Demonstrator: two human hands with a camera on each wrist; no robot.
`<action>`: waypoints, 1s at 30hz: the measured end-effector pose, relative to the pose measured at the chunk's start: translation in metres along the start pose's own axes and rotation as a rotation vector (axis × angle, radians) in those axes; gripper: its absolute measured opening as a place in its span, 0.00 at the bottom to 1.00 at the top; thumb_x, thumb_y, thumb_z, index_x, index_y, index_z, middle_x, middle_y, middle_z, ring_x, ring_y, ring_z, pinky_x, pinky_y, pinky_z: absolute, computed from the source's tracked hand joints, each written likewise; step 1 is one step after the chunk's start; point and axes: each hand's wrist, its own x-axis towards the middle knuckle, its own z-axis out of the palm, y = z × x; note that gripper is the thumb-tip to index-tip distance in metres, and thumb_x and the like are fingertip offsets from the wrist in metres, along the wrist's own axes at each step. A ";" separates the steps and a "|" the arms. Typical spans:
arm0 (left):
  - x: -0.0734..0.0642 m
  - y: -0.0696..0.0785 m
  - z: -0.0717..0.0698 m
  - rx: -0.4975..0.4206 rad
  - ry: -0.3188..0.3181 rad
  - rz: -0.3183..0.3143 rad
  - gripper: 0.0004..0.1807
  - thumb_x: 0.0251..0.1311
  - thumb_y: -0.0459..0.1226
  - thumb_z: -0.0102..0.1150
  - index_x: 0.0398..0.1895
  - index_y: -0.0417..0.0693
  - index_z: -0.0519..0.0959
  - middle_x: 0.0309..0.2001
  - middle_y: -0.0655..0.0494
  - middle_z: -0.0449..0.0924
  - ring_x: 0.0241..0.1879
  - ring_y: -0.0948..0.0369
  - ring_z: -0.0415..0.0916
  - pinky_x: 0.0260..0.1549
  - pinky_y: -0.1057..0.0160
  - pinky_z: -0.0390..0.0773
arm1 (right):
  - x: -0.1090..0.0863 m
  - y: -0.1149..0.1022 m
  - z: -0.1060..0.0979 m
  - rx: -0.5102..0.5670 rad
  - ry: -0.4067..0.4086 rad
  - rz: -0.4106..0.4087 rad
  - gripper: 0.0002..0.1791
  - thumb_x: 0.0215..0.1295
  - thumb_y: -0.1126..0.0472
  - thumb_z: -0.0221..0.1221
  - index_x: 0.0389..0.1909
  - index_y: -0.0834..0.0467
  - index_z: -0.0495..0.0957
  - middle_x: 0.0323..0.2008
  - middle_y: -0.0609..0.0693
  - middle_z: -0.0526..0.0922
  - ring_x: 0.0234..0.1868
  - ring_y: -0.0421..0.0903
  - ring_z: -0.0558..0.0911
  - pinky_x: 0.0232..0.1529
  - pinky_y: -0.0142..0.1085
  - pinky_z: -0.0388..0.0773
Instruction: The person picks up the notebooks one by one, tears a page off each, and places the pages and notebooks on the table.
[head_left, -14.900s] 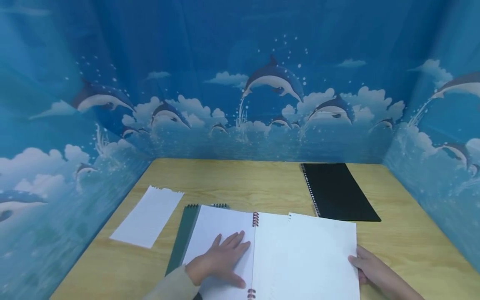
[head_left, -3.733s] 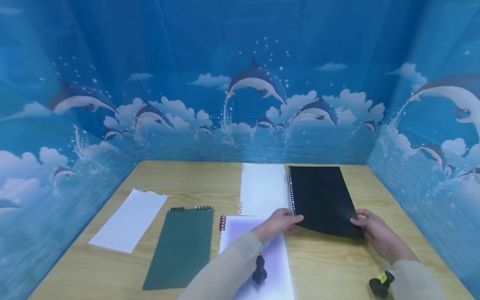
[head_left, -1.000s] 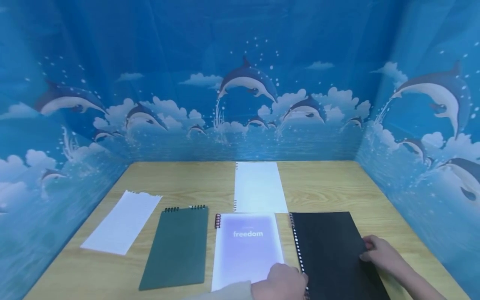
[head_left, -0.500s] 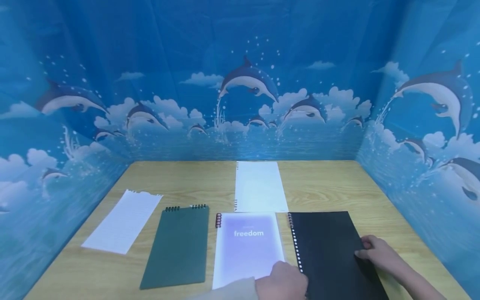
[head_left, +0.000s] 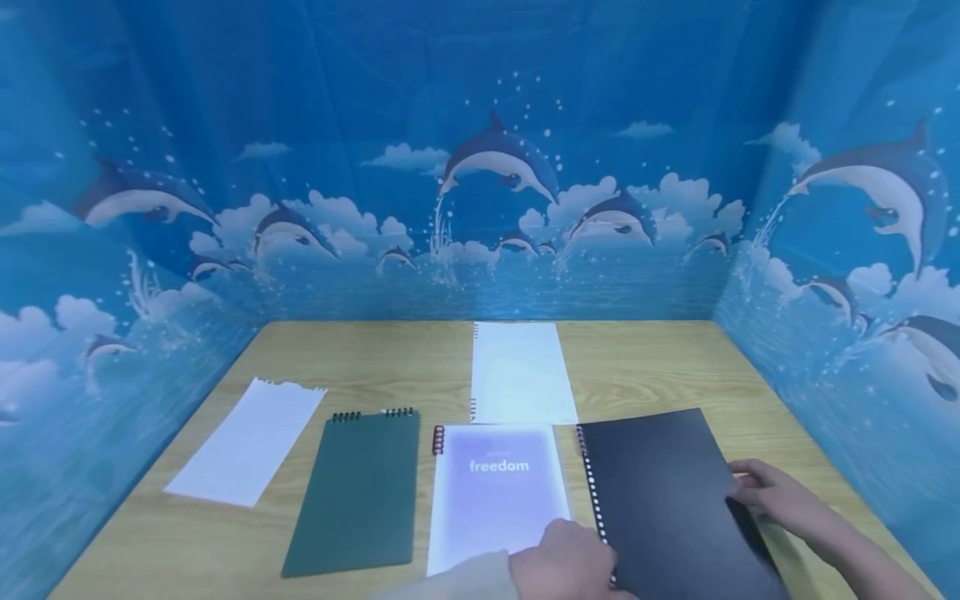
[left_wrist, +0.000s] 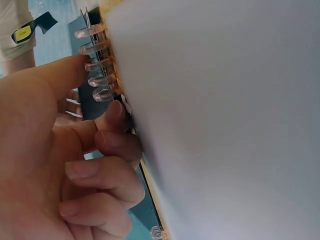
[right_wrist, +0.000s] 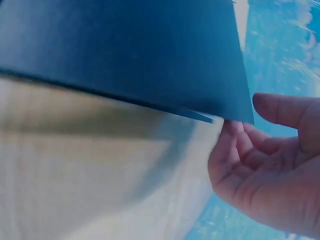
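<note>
A black spiral notebook (head_left: 667, 492) lies at the front right of the table. Its front cover (right_wrist: 130, 55) is tilted up along the right side, with a gap beneath it. My right hand (head_left: 780, 500) holds that cover by its right edge, fingers underneath and thumb by the edge. At the lower end of the notebook's ringed spine, my left hand (head_left: 566, 562) has curled fingers and grips the binding. The clear rings (left_wrist: 100, 62) pass between thumb and fingers in the left wrist view. Left of it is a purple spiral notebook (head_left: 498, 500) marked "freedom", partly covered by the left hand.
A green top-spiral notepad (head_left: 352, 492) lies left of the purple notebook. Further left is a torn white sheet (head_left: 247, 442). Another white sheet (head_left: 521, 371) with punched holes lies at the back middle. Dolphin-printed curtains (head_left: 480, 208) surround the wooden table (head_left: 637, 367).
The black notebook was drawn from the back right to the front. In the last half second its cover's right side has risen with my right hand; my left hand stays at the spine.
</note>
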 end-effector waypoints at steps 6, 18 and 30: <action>0.004 -0.009 -0.002 -0.007 0.007 0.136 0.22 0.53 0.66 0.47 0.25 0.64 0.77 0.20 0.64 0.74 0.22 0.66 0.70 0.26 0.63 0.72 | -0.017 -0.002 -0.032 0.226 -0.198 -0.151 0.25 0.73 0.54 0.39 0.67 0.56 0.54 0.53 0.48 0.75 0.49 0.43 0.78 0.46 0.43 0.76; -0.001 -0.036 -0.030 -0.335 0.192 0.404 0.21 0.65 0.58 0.37 0.40 0.60 0.77 0.24 0.71 0.75 0.23 0.75 0.69 0.22 0.74 0.68 | -0.045 -0.047 -0.024 0.284 -0.217 -0.462 0.24 0.75 0.60 0.31 0.70 0.54 0.50 0.59 0.32 0.66 0.53 0.32 0.71 0.44 0.34 0.74; -0.020 -0.050 -0.067 -0.914 0.358 0.540 0.23 0.69 0.52 0.36 0.33 0.47 0.76 0.30 0.58 0.83 0.32 0.75 0.77 0.37 0.73 0.74 | -0.048 -0.091 0.015 0.175 -0.261 -0.454 0.28 0.74 0.56 0.37 0.69 0.65 0.48 0.55 0.26 0.66 0.50 0.29 0.72 0.42 0.32 0.73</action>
